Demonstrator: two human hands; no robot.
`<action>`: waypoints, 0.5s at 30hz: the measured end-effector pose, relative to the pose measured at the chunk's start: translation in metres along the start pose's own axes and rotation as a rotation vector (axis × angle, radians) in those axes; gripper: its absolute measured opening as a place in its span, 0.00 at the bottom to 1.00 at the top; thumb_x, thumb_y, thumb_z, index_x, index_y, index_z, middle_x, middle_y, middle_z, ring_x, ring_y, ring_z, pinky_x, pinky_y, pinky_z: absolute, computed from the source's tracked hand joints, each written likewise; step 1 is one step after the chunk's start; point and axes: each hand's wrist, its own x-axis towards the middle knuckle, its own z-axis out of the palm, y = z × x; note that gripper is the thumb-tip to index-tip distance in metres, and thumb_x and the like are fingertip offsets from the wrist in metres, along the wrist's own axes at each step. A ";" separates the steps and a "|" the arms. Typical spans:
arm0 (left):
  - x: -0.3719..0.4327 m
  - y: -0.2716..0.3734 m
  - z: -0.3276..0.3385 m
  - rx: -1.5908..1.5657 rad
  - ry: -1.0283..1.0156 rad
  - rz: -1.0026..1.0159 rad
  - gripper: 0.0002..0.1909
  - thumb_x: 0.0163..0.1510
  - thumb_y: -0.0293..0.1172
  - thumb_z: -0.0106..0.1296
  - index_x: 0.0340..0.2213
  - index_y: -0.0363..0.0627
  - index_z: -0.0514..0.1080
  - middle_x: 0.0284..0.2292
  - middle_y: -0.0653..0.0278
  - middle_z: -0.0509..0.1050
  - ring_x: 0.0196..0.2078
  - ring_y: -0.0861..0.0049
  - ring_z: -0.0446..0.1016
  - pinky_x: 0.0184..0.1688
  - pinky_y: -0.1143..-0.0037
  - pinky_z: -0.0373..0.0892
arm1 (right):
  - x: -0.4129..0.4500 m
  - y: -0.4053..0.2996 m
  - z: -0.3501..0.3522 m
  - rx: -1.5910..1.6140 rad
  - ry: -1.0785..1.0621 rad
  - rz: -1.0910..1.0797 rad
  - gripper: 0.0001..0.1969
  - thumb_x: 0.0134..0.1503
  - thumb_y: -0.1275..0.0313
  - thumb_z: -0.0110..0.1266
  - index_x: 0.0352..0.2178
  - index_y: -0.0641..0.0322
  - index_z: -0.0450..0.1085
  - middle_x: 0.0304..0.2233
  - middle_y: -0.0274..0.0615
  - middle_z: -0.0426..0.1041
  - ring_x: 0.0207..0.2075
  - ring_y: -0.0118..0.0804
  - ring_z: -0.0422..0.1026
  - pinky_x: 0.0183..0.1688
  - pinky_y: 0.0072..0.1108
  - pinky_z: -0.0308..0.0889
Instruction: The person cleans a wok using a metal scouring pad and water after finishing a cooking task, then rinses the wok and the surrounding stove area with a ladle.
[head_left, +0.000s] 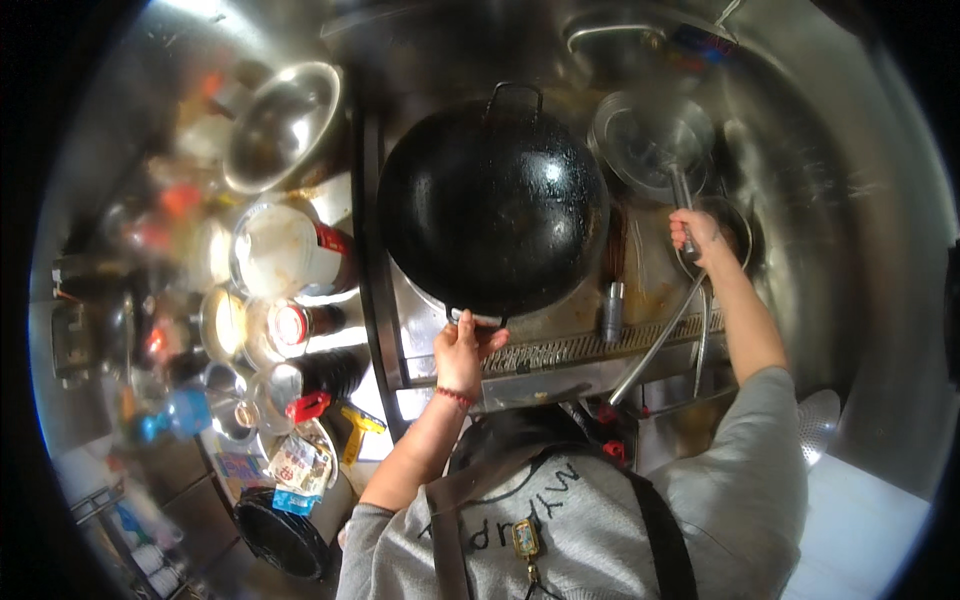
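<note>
A large black wok (495, 210) with two loop handles rests on the steel stove, its inside dark and shiny. My left hand (466, 351) is at the wok's near loop handle, with the thumb over it and the other fingers partly spread. To the right, my right hand (696, 234) is closed around the grey handle of a metal ladle (681, 195). The ladle's head reaches over a round metal pot (626, 142) and is blurred. Between the wok and my right arm lies a whisk-like tool (613, 311) with a metal handle.
Beside the pot, a round-rimmed strainer (742, 225) and long metal handles (649, 352) cross the stove's edge. On the left stand a steel bowl (281, 127), a large tub (277, 251), a red-lidded jar (289, 322) and a black-lined bin (281, 536). A perforated skimmer (819, 424) is at the right.
</note>
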 end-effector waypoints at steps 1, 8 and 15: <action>0.000 0.000 0.002 -0.002 0.019 -0.002 0.18 0.57 0.37 0.38 0.25 0.28 0.63 0.24 0.52 0.70 0.26 0.67 0.74 0.29 0.77 0.74 | -0.022 -0.007 -0.001 -0.030 -0.017 -0.014 0.07 0.47 0.76 0.47 0.18 0.60 0.59 0.13 0.33 0.60 0.11 0.24 0.58 0.14 0.17 0.56; -0.003 -0.020 -0.044 -0.221 -0.245 -0.091 0.14 0.56 0.38 0.40 0.28 0.37 0.64 0.25 0.62 0.69 0.29 0.72 0.72 0.32 0.77 0.72 | -0.151 -0.017 0.033 -0.021 -0.187 0.031 0.03 0.48 0.76 0.47 0.27 0.57 0.61 0.14 0.30 0.60 0.10 0.21 0.57 0.13 0.14 0.53; -0.083 0.009 -0.093 -0.031 -0.100 -0.180 0.11 0.56 0.32 0.39 0.34 0.34 0.65 0.28 0.58 0.70 0.31 0.70 0.73 0.35 0.76 0.71 | -0.184 0.033 0.068 -0.161 -0.088 0.090 0.08 0.46 0.76 0.49 0.27 0.58 0.58 0.14 0.32 0.59 0.11 0.22 0.57 0.12 0.15 0.52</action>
